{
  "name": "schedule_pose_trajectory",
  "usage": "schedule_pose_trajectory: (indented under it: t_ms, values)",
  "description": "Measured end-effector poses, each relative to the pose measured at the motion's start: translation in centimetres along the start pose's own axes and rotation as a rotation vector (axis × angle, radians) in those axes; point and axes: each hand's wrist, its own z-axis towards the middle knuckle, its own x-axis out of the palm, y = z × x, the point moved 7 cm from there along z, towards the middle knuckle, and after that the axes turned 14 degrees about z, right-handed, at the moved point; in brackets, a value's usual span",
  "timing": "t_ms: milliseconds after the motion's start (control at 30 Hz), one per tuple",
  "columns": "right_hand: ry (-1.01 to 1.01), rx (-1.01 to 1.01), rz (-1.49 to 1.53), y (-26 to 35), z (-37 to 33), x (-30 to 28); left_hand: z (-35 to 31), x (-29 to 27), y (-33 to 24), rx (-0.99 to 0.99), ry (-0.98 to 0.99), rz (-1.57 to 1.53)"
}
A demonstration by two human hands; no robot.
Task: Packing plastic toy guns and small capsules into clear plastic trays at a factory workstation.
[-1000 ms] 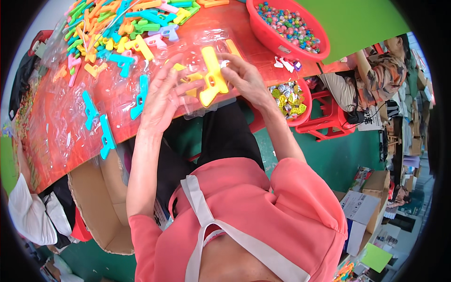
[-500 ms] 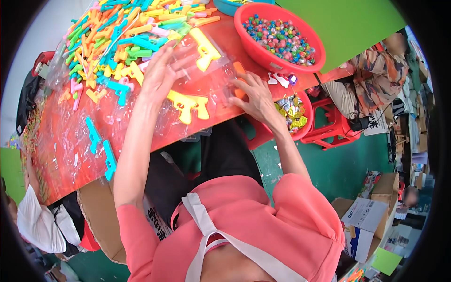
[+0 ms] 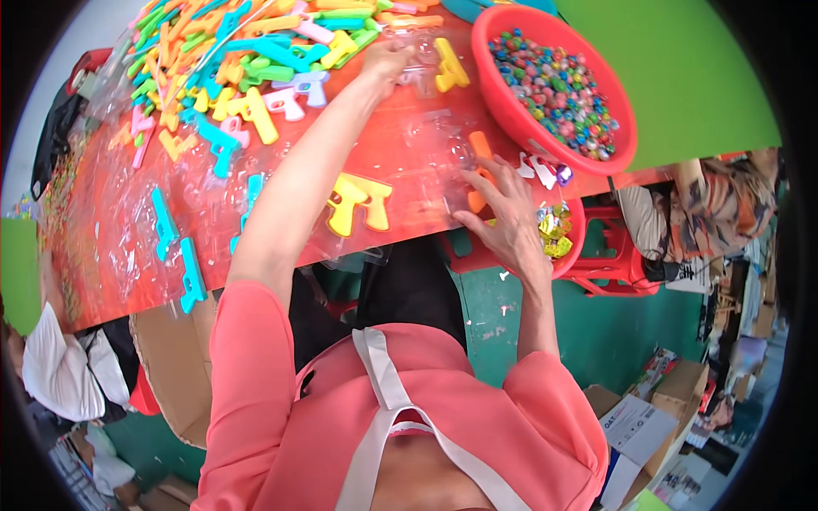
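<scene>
Left hand (image 3: 388,61): fingers closing on a clear plastic blister shell (image 3: 417,64), far across the red table (image 3: 409,170).
Right hand (image 3: 503,213): fingers lying spread on an orange plastic toy gun (image 3: 479,170) near the table edge.
Count: one round red plastic basin (image 3: 511,102) of coloured balls; two yellow plastic toy guns (image 3: 358,203) lying between the arms.

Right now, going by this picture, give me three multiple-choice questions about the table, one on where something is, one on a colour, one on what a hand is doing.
1. Where is the red basin of small balls?
A. at the table's far right
B. on the floor
C. at the table's left end

2. What colour is the toy pistol beside the left forearm?
A. blue
B. yellow
C. pink

3. What is the left hand doing?
A. resting in the lap
B. holding a ball
C. reaching out to the heap of toy pistols

Answers: 1 A, the basin sits at the far right of the red table. 2 B, it is plainly yellow, under clear wrap. 3 C, the arm is stretched out, the hand at the heap's edge.
</scene>
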Motion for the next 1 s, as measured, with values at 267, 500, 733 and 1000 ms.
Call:
schedule_pose_trajectory:
  t_ms: [267,500,733,1000]
  values:
    - [-0.033,-0.025,0.007,0.8,0.4,-0.5,-3.7,-5.0,-7.2,0.732,-0.532,1.147]
    - [-0.157,0.071,0.369,5.0,1.7,0.9,-23.4,-15.3,-12.0,0.630,-0.439,0.392]
    - [-0.136,-0.095,0.204,8.7,4.7,7.3,-37.6,-11.2,5.4,-0.003,-0.166,-0.181]
    - [0.002,0.083,0.644,7.6,6.2,9.4,-37.3,-9.6,7.6,0.019,-0.087,-0.345]
